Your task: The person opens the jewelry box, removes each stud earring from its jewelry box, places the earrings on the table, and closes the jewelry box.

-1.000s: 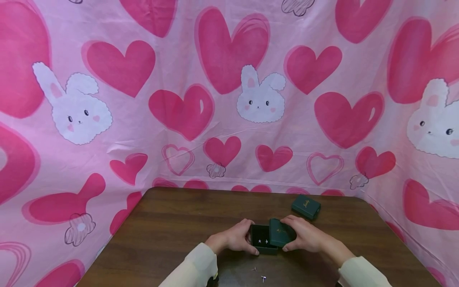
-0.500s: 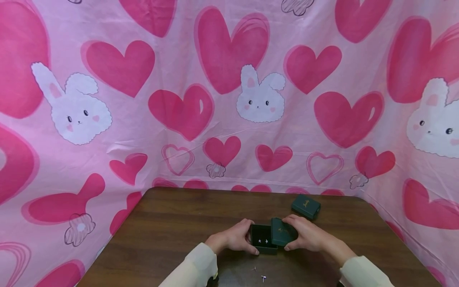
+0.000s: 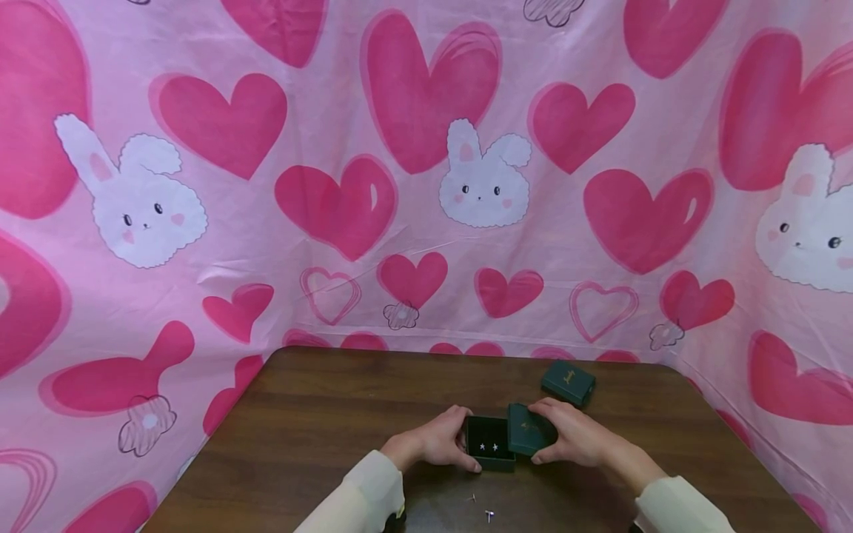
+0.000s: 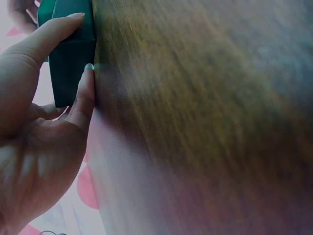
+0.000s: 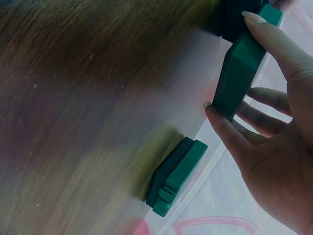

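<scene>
A dark green jewelry box base (image 3: 490, 463) sits on the table, with two small star-shaped stud earrings (image 3: 489, 447) on its black lining. My left hand (image 3: 441, 440) grips the base from its left side, thumb along the near side; the left wrist view shows the same grip on the box (image 4: 73, 58). My right hand (image 3: 574, 435) holds the green lid (image 3: 528, 429) by its edges. In the head view the lid overlaps the base's right part; the right wrist view shows the lid (image 5: 239, 71) tilted. Palm-side fingers of both hands are partly hidden in the head view.
Another green jewelry box (image 3: 569, 383) with gold lettering stands closed at the back right of the brown table (image 3: 346, 400). Two tiny shiny pieces, one a stud (image 3: 489, 515), lie near the front edge. Pink heart-and-bunny cloth (image 3: 413, 222) hangs behind and at the sides.
My right hand has drawn the lid slightly to the right, uncovering more of the box's inside. My left hand and the box base have stayed in place.
</scene>
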A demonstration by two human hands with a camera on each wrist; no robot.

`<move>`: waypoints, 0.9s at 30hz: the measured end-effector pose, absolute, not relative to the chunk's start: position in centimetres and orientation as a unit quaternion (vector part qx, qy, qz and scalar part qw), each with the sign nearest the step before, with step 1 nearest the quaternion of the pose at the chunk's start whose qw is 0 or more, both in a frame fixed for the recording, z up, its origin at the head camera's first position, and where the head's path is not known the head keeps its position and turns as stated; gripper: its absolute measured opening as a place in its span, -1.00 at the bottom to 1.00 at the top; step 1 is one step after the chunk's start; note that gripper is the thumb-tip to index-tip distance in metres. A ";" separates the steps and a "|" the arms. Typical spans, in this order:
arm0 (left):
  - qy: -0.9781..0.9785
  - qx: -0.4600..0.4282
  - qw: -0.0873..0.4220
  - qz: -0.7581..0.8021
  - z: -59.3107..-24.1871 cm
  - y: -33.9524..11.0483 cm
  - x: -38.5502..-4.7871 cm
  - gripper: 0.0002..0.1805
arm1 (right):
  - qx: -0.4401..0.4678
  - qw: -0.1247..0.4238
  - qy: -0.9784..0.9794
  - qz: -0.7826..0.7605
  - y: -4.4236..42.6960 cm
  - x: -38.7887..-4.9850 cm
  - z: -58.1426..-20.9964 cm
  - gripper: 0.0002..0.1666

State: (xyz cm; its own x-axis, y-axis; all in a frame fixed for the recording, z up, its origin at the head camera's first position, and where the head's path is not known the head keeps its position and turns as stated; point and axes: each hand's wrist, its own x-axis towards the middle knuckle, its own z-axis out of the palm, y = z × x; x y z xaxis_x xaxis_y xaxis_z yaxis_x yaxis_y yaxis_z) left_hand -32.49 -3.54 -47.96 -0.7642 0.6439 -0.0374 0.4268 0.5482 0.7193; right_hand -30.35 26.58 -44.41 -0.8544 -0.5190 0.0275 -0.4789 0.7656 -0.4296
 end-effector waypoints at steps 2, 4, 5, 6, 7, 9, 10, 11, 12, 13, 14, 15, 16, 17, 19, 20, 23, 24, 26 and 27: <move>0.867 0.307 0.154 0.362 -48.0 -3.6 -32.5 -0.34 | -0.265 0.047 0.938 -0.218 26.6 -30.3 -44.5 -0.01; 0.866 0.305 0.157 0.364 -48.0 -3.6 -32.5 -0.33 | -0.265 0.046 0.938 -0.220 26.7 -30.3 -44.6 -0.01; 0.866 0.303 0.158 0.365 -48.0 -3.6 -32.6 -0.33 | -0.266 0.046 0.937 -0.220 26.7 -30.3 -44.6 -0.01; 0.866 0.303 0.159 0.366 -48.1 -3.6 -32.6 -0.32 | -0.268 0.044 0.937 -0.219 26.7 -30.3 -44.6 -0.01; 0.866 0.303 0.159 0.366 -48.1 -3.6 -32.6 -0.32 | -0.268 0.044 0.937 -0.220 26.7 -30.3 -44.6 -0.01; 0.866 0.302 0.159 0.366 -48.2 -3.6 -32.6 -0.30 | -0.270 0.042 0.937 -0.220 26.7 -30.3 -44.6 -0.01; 0.866 0.302 0.159 0.366 -48.2 -3.6 -32.6 -0.30 | -0.270 0.041 0.937 -0.219 26.7 -30.3 -44.6 -0.01; 0.866 0.302 0.159 0.366 -48.2 -3.6 -32.6 -0.30 | -0.270 0.041 0.937 -0.218 26.7 -30.3 -44.6 -0.01; 0.866 0.302 0.160 0.366 -48.2 -3.6 -32.6 -0.30 | -0.269 0.040 0.937 -0.218 26.7 -30.3 -44.6 -0.01; 0.866 0.302 0.159 0.366 -48.2 -3.6 -32.6 -0.30 | -0.269 0.040 0.937 -0.218 26.7 -30.3 -44.6 -0.01; 0.865 0.302 0.159 0.367 -48.2 -3.6 -32.6 -0.30 | -0.269 0.039 0.937 -0.217 26.7 -30.3 -44.6 -0.02; 0.865 0.302 0.160 0.368 -48.1 -3.6 -32.5 -0.30 | -0.269 0.039 0.938 -0.217 26.7 -30.3 -44.6 -0.02; 0.864 0.303 0.160 0.368 -48.1 -3.6 -32.5 -0.30 | -0.268 0.039 0.938 -0.217 26.8 -30.3 -44.5 -0.02; 0.864 0.303 0.160 0.369 -48.0 -3.6 -32.5 -0.30 | -0.268 0.038 0.938 -0.217 26.8 -30.3 -44.5 -0.02; 0.864 0.303 0.159 0.370 -48.0 -3.6 -32.5 -0.30 | -0.267 0.038 0.938 -0.217 26.9 -30.3 -44.5 -0.02; 0.864 0.303 0.160 0.370 -47.9 -3.6 -32.5 -0.30 | -0.267 0.038 0.938 -0.217 26.9 -30.3 -44.5 -0.02; 0.864 0.303 0.158 0.369 -47.9 -3.6 -32.5 -0.30 | -0.269 0.035 0.939 -0.214 27.0 -30.3 -44.6 -0.02; 0.865 0.303 0.158 0.367 -48.0 -3.6 -32.6 -0.30 | -0.269 0.035 0.939 -0.213 27.0 -30.3 -44.6 -0.02; 0.866 0.303 0.157 0.367 -48.0 -3.6 -32.6 -0.30 | -0.271 0.033 0.939 -0.211 27.0 -30.4 -44.6 -0.02; 0.866 0.302 0.157 0.367 -48.0 -3.6 -32.6 -0.29 | -0.271 0.032 0.939 -0.210 27.0 -30.4 -44.6 -0.02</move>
